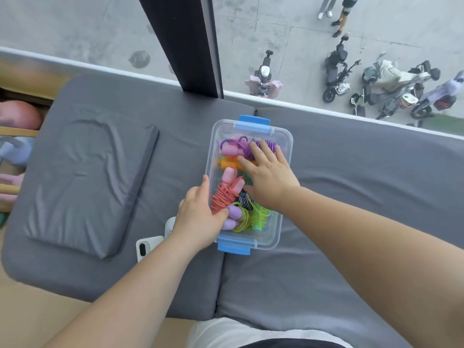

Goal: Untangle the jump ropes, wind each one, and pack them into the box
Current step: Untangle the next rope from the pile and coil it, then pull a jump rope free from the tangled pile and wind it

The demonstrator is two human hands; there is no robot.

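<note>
A clear plastic box (286, 144) with blue latches sits on the grey cushion. Several wound jump ropes lie inside: a purple rope with pink handles (238, 148) at the far end, an orange one (227, 163), a coral rope with pink handles (227, 190), and a yellow-green rope with lilac handles (241, 218) at the near end. My right hand (270, 177) lies flat, fingers spread, on the ropes in the middle. My left hand (198, 217) rests on the box's near left wall, its thumb pressing the lilac handles.
A white phone (147, 246) and a small white object (170, 226) lie just left of the box, partly under my left forearm. A folded grey pad (85, 182) covers the cushion's left side. A window with a dark post (183, 43) stands behind.
</note>
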